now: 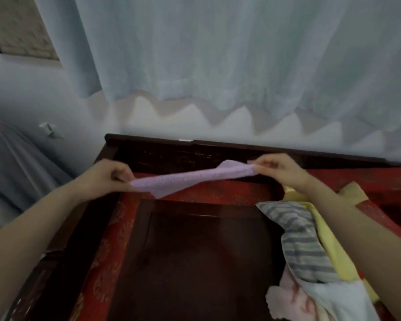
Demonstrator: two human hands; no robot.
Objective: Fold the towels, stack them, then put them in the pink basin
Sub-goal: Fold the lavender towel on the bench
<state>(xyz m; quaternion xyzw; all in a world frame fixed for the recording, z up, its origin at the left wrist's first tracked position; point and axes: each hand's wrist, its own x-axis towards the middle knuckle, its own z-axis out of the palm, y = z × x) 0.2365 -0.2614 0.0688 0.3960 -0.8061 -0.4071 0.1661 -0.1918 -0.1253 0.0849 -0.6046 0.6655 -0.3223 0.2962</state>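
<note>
Outstretched left hand [107, 177], right hand [278, 170] pinch purple towel [190, 180].

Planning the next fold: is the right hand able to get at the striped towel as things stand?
Probably not yet: the right hand pinches one end of the lilac towel, the left hand the other. The striped towel lies exposed beside the right forearm, so only that grip is in the way.

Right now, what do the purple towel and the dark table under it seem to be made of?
Purple towel: probably thin, soft cloth, matte, with a bumpy weave; it droops and creases. Table: likely dark wood, lacquered; its framed panel shows a faint sheen, with a red patterned border.
</note>
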